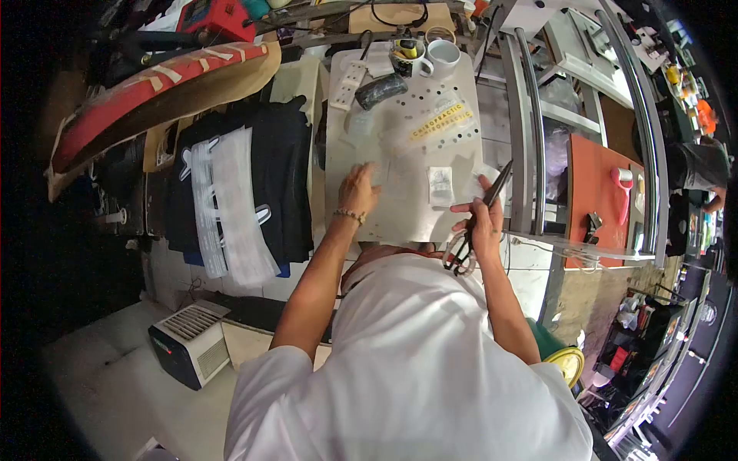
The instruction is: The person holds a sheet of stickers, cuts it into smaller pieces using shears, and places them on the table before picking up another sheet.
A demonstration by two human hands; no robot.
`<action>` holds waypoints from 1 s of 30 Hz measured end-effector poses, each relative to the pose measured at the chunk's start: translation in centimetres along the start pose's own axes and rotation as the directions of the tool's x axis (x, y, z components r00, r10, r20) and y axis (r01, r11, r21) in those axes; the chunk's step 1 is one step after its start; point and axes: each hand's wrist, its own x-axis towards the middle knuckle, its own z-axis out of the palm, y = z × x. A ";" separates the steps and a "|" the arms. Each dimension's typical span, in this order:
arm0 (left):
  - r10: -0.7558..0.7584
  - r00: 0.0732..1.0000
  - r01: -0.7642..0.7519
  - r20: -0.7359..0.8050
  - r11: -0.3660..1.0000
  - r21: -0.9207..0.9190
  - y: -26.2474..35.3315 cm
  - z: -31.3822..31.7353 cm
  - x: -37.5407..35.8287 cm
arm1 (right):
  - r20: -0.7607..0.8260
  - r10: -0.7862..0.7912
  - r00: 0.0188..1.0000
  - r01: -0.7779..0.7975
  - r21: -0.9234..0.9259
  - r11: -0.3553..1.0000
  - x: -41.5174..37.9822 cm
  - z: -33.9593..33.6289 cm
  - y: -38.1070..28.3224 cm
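My right hand holds a pair of scissors, its dark blades pointing up and right and its handle loops hanging below the fingers. A thin clear scrap of film is by the fingertips, over the table's right edge. My left hand, with a beaded bracelet on the wrist, is open over the left side of the pale table. Between the hands, nearer the right, lies a small whitish square with a grey print. Farther back is clear film with yellow lettering.
On the table's far end are a power strip, a dark wrapped bundle, a white mug and a yellow tape measure. Dark garments with translucent strips are at left. A metal frame stands close at right.
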 end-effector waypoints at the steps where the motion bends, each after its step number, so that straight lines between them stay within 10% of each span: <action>1: 0.007 1.000 -0.007 0.005 1.000 0.003 -0.5 0.3 0.4 | -0.008 -0.026 1.000 0.026 0.026 0.999 -0.1 -0.4 0.0; 14: -0.026 0.987 -0.005 -0.157 0.981 -0.194 -4.1 0.7 3.6 | -0.145 -0.058 0.988 0.073 0.096 0.993 -0.6 -3.2 0.2; 25: 0.042 0.869 0.040 -0.492 0.987 0.155 -3.2 -0.4 10.0 | -0.137 -0.111 0.984 0.116 0.032 0.993 0.6 -1.7 -1.5; 27: -0.063 0.921 -0.018 -0.384 0.979 -0.202 -0.5 0.1 6.8 | -0.150 -0.121 0.981 0.127 0.025 0.992 1.3 -1.5 -1.1; 28: -0.114 0.989 0.063 -0.094 0.901 -0.429 1.6 -0.4 5.0 | -0.136 -0.118 0.984 0.123 0.029 0.992 1.9 -1.3 -0.7; 30: 0.108 0.992 -0.047 0.072 0.820 -0.571 5.8 -1.1 0.8 | -0.107 -0.149 0.983 0.152 0.018 0.988 2.7 -0.6 -0.1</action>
